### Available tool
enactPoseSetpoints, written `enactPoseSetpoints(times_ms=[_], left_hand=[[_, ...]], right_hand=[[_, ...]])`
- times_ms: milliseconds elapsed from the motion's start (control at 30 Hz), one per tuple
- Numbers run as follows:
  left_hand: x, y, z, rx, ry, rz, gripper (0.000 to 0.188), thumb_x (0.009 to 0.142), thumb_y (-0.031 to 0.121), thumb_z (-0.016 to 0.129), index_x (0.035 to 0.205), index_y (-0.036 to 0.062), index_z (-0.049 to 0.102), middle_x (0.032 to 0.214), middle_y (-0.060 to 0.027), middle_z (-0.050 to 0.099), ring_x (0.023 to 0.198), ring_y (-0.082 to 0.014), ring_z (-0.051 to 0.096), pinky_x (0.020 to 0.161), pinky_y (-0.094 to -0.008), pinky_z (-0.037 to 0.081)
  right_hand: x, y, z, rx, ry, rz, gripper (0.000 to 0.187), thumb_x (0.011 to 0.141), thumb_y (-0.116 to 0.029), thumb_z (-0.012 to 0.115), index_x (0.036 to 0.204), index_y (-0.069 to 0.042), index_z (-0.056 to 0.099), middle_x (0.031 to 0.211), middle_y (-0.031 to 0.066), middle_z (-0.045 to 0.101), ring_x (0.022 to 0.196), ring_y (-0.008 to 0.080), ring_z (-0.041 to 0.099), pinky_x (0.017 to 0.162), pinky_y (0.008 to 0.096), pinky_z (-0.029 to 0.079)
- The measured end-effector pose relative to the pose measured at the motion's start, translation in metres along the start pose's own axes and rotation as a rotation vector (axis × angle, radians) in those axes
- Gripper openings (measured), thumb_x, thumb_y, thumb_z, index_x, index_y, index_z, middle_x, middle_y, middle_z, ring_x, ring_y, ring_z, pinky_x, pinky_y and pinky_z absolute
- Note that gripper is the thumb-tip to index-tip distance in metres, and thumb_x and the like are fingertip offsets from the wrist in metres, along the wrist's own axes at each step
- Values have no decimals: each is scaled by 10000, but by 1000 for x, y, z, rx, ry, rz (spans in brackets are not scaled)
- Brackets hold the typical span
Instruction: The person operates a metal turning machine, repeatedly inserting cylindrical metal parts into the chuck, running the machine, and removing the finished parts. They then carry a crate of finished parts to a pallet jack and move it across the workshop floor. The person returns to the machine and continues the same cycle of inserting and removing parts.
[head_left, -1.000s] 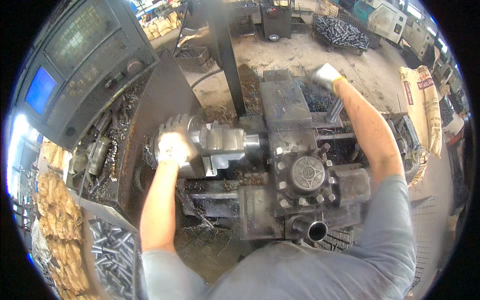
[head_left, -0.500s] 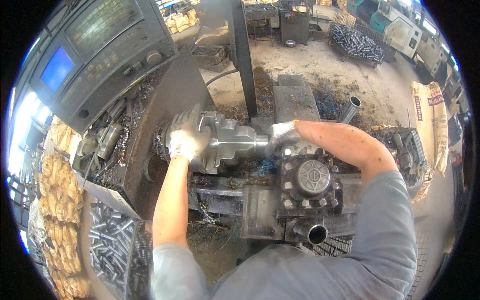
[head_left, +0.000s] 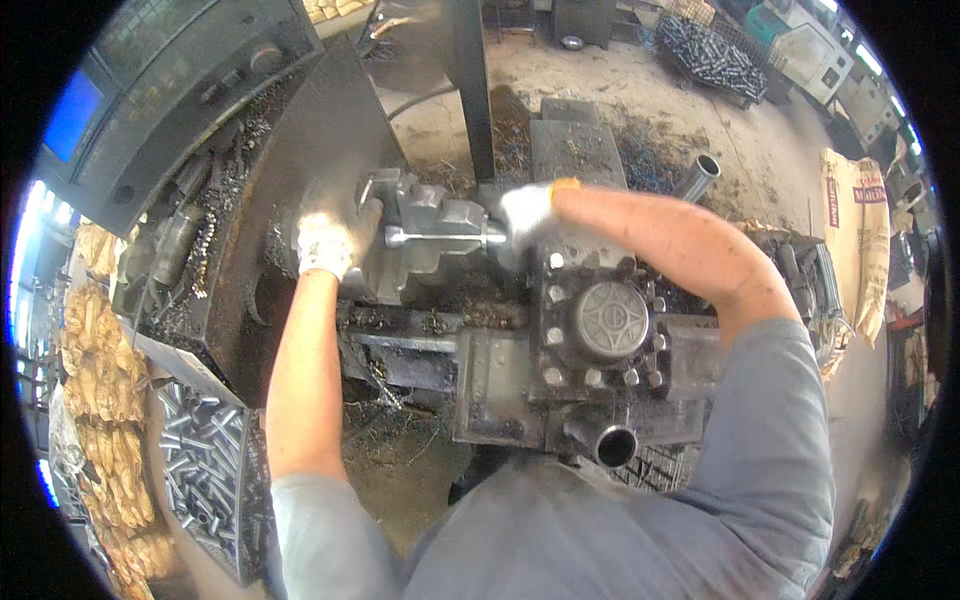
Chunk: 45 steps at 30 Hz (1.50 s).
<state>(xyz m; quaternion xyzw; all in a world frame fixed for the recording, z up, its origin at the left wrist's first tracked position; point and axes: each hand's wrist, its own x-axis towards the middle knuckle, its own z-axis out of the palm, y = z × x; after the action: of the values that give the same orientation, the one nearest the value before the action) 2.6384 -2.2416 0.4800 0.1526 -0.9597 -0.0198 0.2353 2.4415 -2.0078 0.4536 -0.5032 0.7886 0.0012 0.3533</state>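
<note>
In front of me is a machine with a dark steel chuck (head_left: 383,270) and stepped jaws (head_left: 435,212). A bright metal rod (head_left: 440,237) lies level between the jaws and my right hand. My left hand (head_left: 335,240), in a white knit glove, lies against the chuck's left side, thumb apart from the fingers; the fingertips are blurred. My right hand (head_left: 525,215), in a white glove with an orange cuff, is closed round the rod's right end. Its fingers are partly hidden. Just right of it stands the bolted tool post (head_left: 610,322) with a round cap.
A control panel (head_left: 190,95) and a chip-filled tray (head_left: 185,240) are at left. A bin of short metal tubes (head_left: 205,465) stands below, beside brown sacks (head_left: 105,400). One open pipe end (head_left: 612,445) points toward me; another pipe (head_left: 698,178) rises beyond the tool post.
The view has tilted, so the machine sits higher and farther left in the picture. Both hands keep their places, the left on the chuck and the right at the rod.
</note>
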Motion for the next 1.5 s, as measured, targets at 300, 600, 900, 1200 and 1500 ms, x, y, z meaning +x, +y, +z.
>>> enactPoseSetpoints(times_ms=[300,600,900,1200,1500], left_hand=[[2,1,-6,-33,-21,-45,599,867,257,647,1431,62,591,1454,-165,613,1405,-317,526,1252,-458,329],[3,-6,-13,-41,-1,-61,492,830,314,680,1268,91,658,1276,-159,692,1219,-375,635,1080,-506,487],[-169,79,-16,-1482,113,54,769,865,202,845,1500,0,461,1412,-198,587,1342,-366,557,1162,-468,424],[-318,87,88,-1954,-785,-773,434,1007,333,696,1341,58,660,1283,-83,668,1203,-243,594,1089,-434,468],[-299,67,33,-2012,-743,-696,536,1094,525,452,1317,68,623,1285,-76,669,1209,-247,612,1085,-468,473]], right_hand=[[14,18,-12,244,-79,-47,329,800,-210,861,1089,-74,783,1015,68,767,893,184,690,749,371,542],[-94,-10,-21,-576,268,304,409,667,-356,774,909,-28,801,909,222,766,862,372,764,790,449,613],[-202,-211,98,-192,996,410,854,698,-313,843,1410,4,491,1111,230,686,941,394,729,759,487,608],[-121,-180,333,962,533,210,793,815,-397,838,1438,-26,519,1221,191,695,977,303,724,805,457,596],[-331,-141,444,1078,579,438,625,688,-440,837,1106,12,730,884,147,760,792,258,725,739,408,584]])
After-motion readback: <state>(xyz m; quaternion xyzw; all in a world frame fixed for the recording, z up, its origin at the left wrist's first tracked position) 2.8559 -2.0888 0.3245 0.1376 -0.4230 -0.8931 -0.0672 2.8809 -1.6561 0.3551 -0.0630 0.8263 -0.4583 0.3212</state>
